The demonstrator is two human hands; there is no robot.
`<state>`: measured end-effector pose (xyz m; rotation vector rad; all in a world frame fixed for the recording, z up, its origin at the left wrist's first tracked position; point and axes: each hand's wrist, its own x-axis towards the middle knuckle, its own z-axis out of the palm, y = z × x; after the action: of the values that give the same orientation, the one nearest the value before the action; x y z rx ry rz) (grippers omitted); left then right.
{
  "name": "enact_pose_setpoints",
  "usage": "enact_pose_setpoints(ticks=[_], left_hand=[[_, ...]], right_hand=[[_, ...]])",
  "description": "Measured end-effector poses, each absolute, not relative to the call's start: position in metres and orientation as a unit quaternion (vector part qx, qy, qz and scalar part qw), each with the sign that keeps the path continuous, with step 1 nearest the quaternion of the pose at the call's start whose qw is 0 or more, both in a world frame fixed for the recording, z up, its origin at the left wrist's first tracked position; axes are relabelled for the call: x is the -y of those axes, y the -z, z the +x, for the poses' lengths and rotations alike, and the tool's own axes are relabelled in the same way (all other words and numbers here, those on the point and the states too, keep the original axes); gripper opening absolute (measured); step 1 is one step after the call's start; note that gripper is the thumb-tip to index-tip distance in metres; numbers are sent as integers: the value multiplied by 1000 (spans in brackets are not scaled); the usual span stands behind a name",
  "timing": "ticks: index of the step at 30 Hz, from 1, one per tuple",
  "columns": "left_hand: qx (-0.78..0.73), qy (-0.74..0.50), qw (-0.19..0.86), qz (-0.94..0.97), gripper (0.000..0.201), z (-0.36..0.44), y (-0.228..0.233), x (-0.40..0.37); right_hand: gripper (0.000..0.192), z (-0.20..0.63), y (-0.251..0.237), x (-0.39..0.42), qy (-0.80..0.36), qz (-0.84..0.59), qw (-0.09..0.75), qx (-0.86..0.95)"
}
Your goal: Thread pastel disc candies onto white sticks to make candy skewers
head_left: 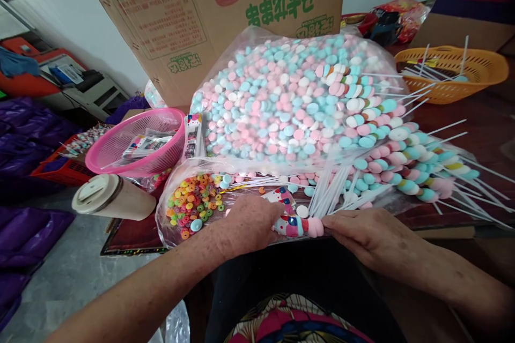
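- The left hand (245, 225) is curled, knuckles up, its fingers closed on one end of a short candy skewer (300, 226) at the near table edge.
- The right hand (372, 236) pinches the skewer's other end, thumb and forefinger closed at the pink piece.
- The skewer lies level between the two hands, at about 6 o'clock from the big candy bag (281, 102).
- That clear bag, full of pink, blue and white discs, fills the middle of the table.
- At 3 o'clock from the bag, finished skewers (398, 150) lie stacked, sticks pointing right.
- Loose white sticks (330, 193) lie fanned just above the hands, at 12 o'clock from the held skewer.
- Small coloured rings (191, 201) sit in a clear bag at 10 o'clock from the left hand.
- A pink basket (137, 144) stands further at 10 o'clock, a lidded cup (110, 198) lying on its side beside it.
- An orange basket (450, 72) holding sticks sits at 2 o'clock, well apart.
- A cardboard box (209, 5) stands behind the bag at 12 o'clock.
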<state>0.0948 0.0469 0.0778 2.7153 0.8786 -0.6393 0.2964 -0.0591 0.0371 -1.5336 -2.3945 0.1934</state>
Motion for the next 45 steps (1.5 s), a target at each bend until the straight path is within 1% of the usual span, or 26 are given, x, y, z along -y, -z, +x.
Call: enact_pose_setpoints(ticks=[2, 4, 7, 9, 11, 14, 16, 17, 20, 22, 25, 28, 30, 31, 32, 34, 37, 40, 43, 45], left_hand=[[-302, 228, 104, 920, 35, 99, -78, -43], [-315, 222, 123, 914, 37, 101, -78, -43], [-325, 199, 159, 911, 44, 100, -76, -46], [-329, 190, 156, 912, 46, 98, -75, -48], [-342, 192, 120, 912, 42, 98, -74, -49], [-355, 175, 56, 917, 33, 101, -71, -46], [-377, 155, 44, 912, 33, 101, -69, -44], [-387, 153, 54, 907, 38, 100, -69, -43], [-358, 174, 138, 907, 56, 92, -76, -47], [-301, 180, 220, 910, 58, 87, -85, -55], [-242, 199, 395, 863, 44, 82, -94, -67], [-222, 247, 585, 740, 30, 86, -88, -71], [-231, 271, 658, 663, 27, 90, -78, -67], [-239, 274, 671, 646, 27, 92, -74, -65], [-247, 267, 665, 652, 27, 93, -70, -62], [-257, 226, 597, 726, 26, 96, -66, -57], [-262, 170, 414, 855, 23, 101, -68, -49], [-294, 181, 272, 898, 25, 107, -69, -41], [-311, 176, 194, 914, 23, 110, -66, -39], [-301, 154, 196, 921, 32, 107, -68, -43]], right_hand=[[20, 293, -38, 57, -98, -525, 143, 833], [22, 290, -37, 55, -96, -521, 155, 834], [24, 291, -37, 53, -36, -507, 186, 841], [25, 294, -38, 52, 6, -492, 189, 850], [23, 295, -40, 53, 4, -488, 161, 858], [18, 295, -42, 57, -67, -517, 94, 849], [16, 294, -42, 60, -84, -542, 85, 832], [16, 295, -41, 61, -76, -547, 96, 828], [16, 298, -38, 64, -27, -527, 141, 838], [19, 301, -37, 64, 12, -494, 172, 852], [24, 303, -39, 61, 70, -444, 205, 869], [22, 305, -44, 58, 120, -409, 212, 879], [20, 308, -49, 57, 146, -394, 205, 884], [19, 310, -50, 56, 157, -392, 198, 885], [19, 311, -51, 56, 165, -392, 189, 885], [19, 313, -50, 57, 157, -399, 175, 886], [22, 310, -46, 58, 92, -418, 177, 886], [25, 303, -42, 60, 54, -433, 187, 880], [25, 299, -40, 61, 68, -443, 188, 874], [23, 300, -39, 62, 87, -443, 187, 873]])
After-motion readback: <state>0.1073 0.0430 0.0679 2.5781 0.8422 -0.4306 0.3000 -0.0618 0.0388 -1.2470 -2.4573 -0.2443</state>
